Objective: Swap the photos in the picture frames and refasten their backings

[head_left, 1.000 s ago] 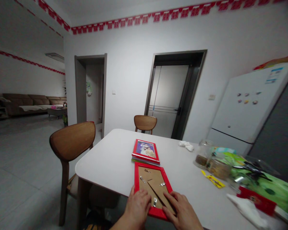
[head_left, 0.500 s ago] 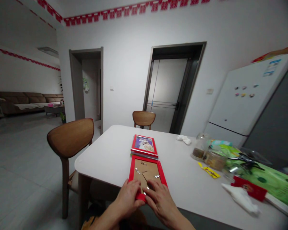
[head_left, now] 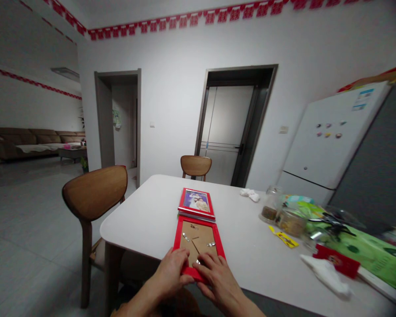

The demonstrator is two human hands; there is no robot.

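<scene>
White wall (head_left: 171,101) and a closed door (head_left: 229,119) stand beyond my white table (head_left: 247,237), with a wooden chair (head_left: 196,165) at its far side. Close to me, at the table's near edge, the red picture frame (head_left: 220,246) lies with its back up, showing the brown backing board (head_left: 204,233). Just beyond its far end is a stack of photo frames (head_left: 196,203), picture side up; I cannot tell whether the two touch.

My left hand (head_left: 171,270) grips the near left corner, fingers bent over the rail and thumb against the near edge. My right hand (head_left: 217,274) is curled over the near right part, fingertips at the near metal clip (head_left: 198,262); whether they pinch it or only press on it, I cannot tell.

To handle this clip well, I judge the left hand should hold the corner firmly so the frame cannot slide or twist. A sideways push with one fingertip seems better than prying upward, which might bend the metal. Keeping the board pressed level with the rails should help the clip swivel freely. The left clip (head_left: 185,237) and right clip (head_left: 211,244) deserve the same light pressure, and the thin board probably dents easily.
</scene>
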